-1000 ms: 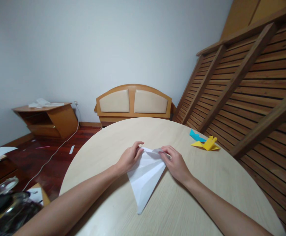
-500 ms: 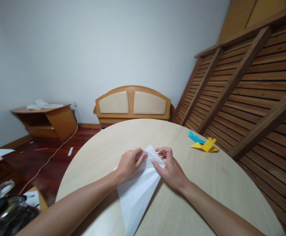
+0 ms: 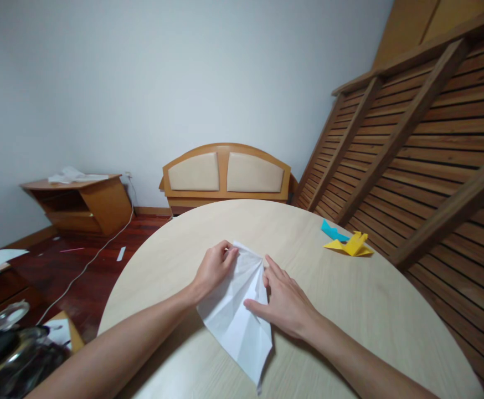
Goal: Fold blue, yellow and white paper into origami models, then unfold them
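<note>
A creased sheet of white paper (image 3: 242, 327) lies between my hands on the round pale table (image 3: 375, 332), its folds fanning out from a point near the far right. My left hand (image 3: 217, 266) pinches the paper's far left edge between thumb and fingers. Along the right edge, my right hand (image 3: 281, 299) rests with its fingers apart; the thumb lies on the paper and the other fingers sit beside it. The near end of the paper tapers to a tip pointing toward me.
At the table's right edge lie a yellow folded-paper figure (image 3: 352, 245) and a blue one (image 3: 333, 230). A slatted wooden frame (image 3: 391, 166) leans at the right. Behind the table stands a padded headboard (image 3: 223, 172). A glass pot (image 3: 21, 354) is at the lower left.
The paper has turned and spread wider, its near tip shifting right. My left hand has moved slightly left and away; my right hand has loosened, its thumb now lower on the sheet.
</note>
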Demonstrator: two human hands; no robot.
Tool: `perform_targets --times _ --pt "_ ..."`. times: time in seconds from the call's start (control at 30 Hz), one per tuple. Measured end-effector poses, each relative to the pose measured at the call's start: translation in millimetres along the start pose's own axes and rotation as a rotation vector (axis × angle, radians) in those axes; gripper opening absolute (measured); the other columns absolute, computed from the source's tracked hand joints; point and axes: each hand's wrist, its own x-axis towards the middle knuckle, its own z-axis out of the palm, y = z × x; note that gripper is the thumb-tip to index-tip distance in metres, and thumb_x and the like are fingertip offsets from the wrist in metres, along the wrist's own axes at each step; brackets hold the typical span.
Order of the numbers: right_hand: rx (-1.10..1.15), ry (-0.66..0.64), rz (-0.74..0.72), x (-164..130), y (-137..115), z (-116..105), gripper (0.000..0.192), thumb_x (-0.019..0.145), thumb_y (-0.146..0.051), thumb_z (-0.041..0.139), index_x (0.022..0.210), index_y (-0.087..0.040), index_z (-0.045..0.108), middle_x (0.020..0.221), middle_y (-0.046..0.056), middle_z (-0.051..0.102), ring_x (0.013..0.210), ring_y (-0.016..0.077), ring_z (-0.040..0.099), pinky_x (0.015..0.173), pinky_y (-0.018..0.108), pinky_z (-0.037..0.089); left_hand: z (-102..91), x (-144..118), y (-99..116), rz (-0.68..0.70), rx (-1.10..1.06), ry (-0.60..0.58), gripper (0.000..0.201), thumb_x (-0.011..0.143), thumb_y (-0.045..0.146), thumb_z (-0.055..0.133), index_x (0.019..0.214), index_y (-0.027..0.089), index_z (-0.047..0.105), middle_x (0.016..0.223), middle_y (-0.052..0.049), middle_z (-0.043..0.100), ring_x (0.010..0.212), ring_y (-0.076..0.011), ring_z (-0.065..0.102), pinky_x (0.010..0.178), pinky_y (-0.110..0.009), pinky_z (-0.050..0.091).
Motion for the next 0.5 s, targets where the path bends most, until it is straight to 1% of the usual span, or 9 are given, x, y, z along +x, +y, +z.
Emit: perform_targets --times 0.03,0.1,0.17,0.2,0.27,0.3,0.37,0.43,0.5 --pt "-0.009 -0.004 0.008 -0.4 1.4 1.2 0.041 0.071 -0.049 0.074 0.094 -0.019 0.058 0.159 0.019 0.029 0.142 0.0357 0.035 0.107 0.050 0.037 -0.8 0.5 0.4 0.001 -0.010 0.014 0.028 0.090 0.038 0.049 0.080 0.016 0.063 0.072 -0.004 0.067 0.065 -0.0173 0.057 0.059 -0.026 0.038" --pt "0.004 0.010 -0.007 0.2 6.5 4.1 0.044 0.071 -0.036 0.071 0.109 -0.018 0.057 0.154 0.018 0.039 0.135 0.0333 0.045 0.106 0.047 0.038 -2.5 1.6 0.9 0.003 -0.016 0.032 0.027 0.090 0.038 0.050 0.080 0.017 0.062 0.071 -0.004 0.067 0.065 -0.0178 0.058 0.060 -0.027 0.039" --pt "0.057 0.045 -0.056 3.2 14.2 6.2 0.058 0.074 -0.021 0.063 0.129 -0.020 0.049 0.140 0.014 0.055 0.124 0.0280 0.055 0.103 0.042 0.041 -3.9 2.2 1.2 -0.004 -0.016 0.034 0.026 0.090 0.038 0.050 0.079 0.017 0.061 0.070 -0.003 0.066 0.065 -0.0180 0.058 0.060 -0.027 0.039" --pt "0.089 0.065 -0.078 5.4 18.6 6.7 0.063 0.075 -0.016 0.059 0.136 -0.021 0.044 0.133 0.012 0.060 0.120 0.0260 0.059 0.101 0.040 0.043 -4.5 2.3 1.5 -0.010 -0.017 0.031 0.026 0.090 0.039 0.049 0.079 0.017 0.060 0.070 -0.003 0.065 0.065 -0.0180 0.058 0.060 -0.027 0.039" --pt "0.157 0.085 -0.094 10.5 27.6 6.4 0.067 0.078 -0.009 0.053 0.141 -0.025 0.040 0.121 0.010 0.067 0.110 0.0237 0.064 0.094 0.038 0.047 -5.4 2.0 2.4 -0.023 -0.023 0.028 0.026 0.090 0.039 0.049 0.079 0.017 0.059 0.071 -0.003 0.065 0.065 -0.0182 0.058 0.059 -0.027 0.039" --pt "0.188 0.085 -0.104 13.0 31.7 5.7 0.063 0.080 -0.008 0.051 0.139 -0.025 0.042 0.117 0.008 0.068 0.106 0.0229 0.066 0.091 0.037 0.048 -5.9 1.7 2.9 -0.025 -0.028 0.029 0.026 0.090 0.039 0.049 0.079 0.017 0.059 0.071 -0.003 0.065 0.065 -0.0183 0.058 0.059 -0.027 0.039" --pt "0.218 0.100 -0.132 17.1 37.7 3.7 0.046 0.083 -0.011 0.051 0.127 -0.025 0.053 0.115 0.007 0.069 0.098 0.0213 0.068 0.088 0.036 0.050 -6.5 1.3 3.9 -0.021 -0.034 0.038 0.026 0.090 0.039 0.049 0.079 0.018 0.058 0.070 -0.003 0.065 0.065 -0.0182 0.058 0.059 -0.027 0.038" --pt "0.174 0.151 -0.149 19.7 40.6 1.7 0.029 0.084 -0.014 0.054 0.111 -0.023 0.061 0.110 0.006 0.070 0.095 0.0217 0.067 0.087 0.036 0.049 -6.9 1.1 4.4 -0.018 -0.034 0.049 0.026 0.090 0.039 0.049 0.078 0.018 0.058 0.070 -0.003 0.064 0.064 -0.0182 0.057 0.058 -0.027 0.038" --pt "0.101 0.209 -0.150 21.1 40.8 0.1 0.016 0.084 -0.018 0.058 0.099 -0.022 0.063 0.104 0.006 0.070 0.095 0.0235 0.066 0.087 0.038 0.048 -6.9 1.1 4.3 -0.021 -0.033 0.051 0.025 0.090 0.038 0.049 0.079 0.017 0.058 0.070 -0.003 0.065 0.064 -0.0182 0.057 0.058 -0.027 0.039"
